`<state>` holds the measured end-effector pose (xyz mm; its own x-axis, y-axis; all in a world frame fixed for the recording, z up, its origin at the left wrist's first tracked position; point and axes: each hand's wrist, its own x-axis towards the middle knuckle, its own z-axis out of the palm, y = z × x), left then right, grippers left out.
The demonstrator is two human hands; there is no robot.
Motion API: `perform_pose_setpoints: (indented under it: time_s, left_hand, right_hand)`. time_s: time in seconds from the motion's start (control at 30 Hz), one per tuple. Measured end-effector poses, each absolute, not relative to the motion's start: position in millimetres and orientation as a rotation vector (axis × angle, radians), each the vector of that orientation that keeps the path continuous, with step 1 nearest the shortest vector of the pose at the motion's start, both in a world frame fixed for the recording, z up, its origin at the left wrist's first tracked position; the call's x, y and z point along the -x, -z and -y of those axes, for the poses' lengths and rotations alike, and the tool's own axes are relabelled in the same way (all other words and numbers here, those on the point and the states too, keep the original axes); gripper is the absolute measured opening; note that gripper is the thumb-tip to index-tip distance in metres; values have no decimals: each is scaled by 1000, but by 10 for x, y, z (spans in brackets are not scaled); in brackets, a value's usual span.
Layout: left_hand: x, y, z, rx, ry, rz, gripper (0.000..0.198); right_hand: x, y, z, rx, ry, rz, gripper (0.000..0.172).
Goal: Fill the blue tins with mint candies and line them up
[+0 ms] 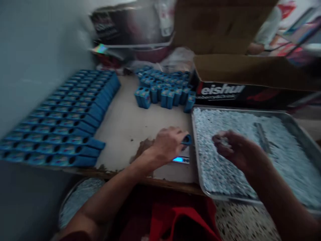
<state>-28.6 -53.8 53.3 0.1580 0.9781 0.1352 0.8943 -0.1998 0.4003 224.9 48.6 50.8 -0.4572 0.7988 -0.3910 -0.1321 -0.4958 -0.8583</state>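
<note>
My left hand [168, 142] is closed around a small blue box [186, 139] with a dark round opening, held above a digital scale [182, 160] whose display glows blue. Over the metal tray [199, 167] at the right, my right hand [229, 145] has its fingers curled around a clump of small pale pieces [225, 142]. Similar pale blue-white pieces [225, 174] cover the tray's bottom. A flat metal strip [262, 135] lies on them, right of my right hand.
Rows of blue boxes [72, 113] stand along the left wall. Another group of blue boxes [165, 90] stands at the back. Behind the tray sits an open cardboard box [225, 92]. A round container [65, 204] of pale pieces is below the table edge. Another person's arm [259, 47] shows at upper right.
</note>
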Motion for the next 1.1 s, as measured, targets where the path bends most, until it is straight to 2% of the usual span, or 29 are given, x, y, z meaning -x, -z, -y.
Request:
perform_pose_setpoints:
  time_s: [0.1,0.2,0.37,0.47,0.57,0.63,0.73,0.8,0.9,1.0,1.1]
  left_hand:
    - [687,-676,509,-2153,-348,-1868,28]
    - [1479,-824,748,-2132,-340,-1998,33]
    - [2835,-880,1469,-1808,-265,-2076,34]
    - [3201,-862,1768,-1701,-266,-2134,41]
    - [3154,-819,1845,-1681,-286,-2201,43]
    - [2938,-743,1707,-1688,-331,-2270,42]
    - [2512,-554,1141,-1677,-587,-2391,43]
    - [2313,-411,584,-1525,-924,-2484,55]
    - [2279,-231,-214,-1411,-1072,-2511,83]
    - [2414,-109,-679,-1398,-1128,-2442,108]
    - [2470,5,-838,-1439,-1184,-2405,106]
  right_hand:
    - [-2209,-385,-617,1101,-2125,954,33]
    - [-2073,-294,-645,1119,-2250,924,21]
    - [-1832,-239,-578,1137,-2371,837,29]
    - [-1721,-224,-594,1093,-2365,822,31]
    - [-1645,-202,-631,1059,-2355,801,31]
    - [-1621,-181,-661,1036,-2356,752,29]
    - [-1652,-155,-735,979,-2281,620,25]
    - [-1735,-153,-813,925,-2196,562,22]
    - [-1932,-170,-947,881,-2106,502,26]
    - [-2099,-183,-1031,852,-2056,383,28]
    - [-2123,-182,-1030,813,-2065,279,29]
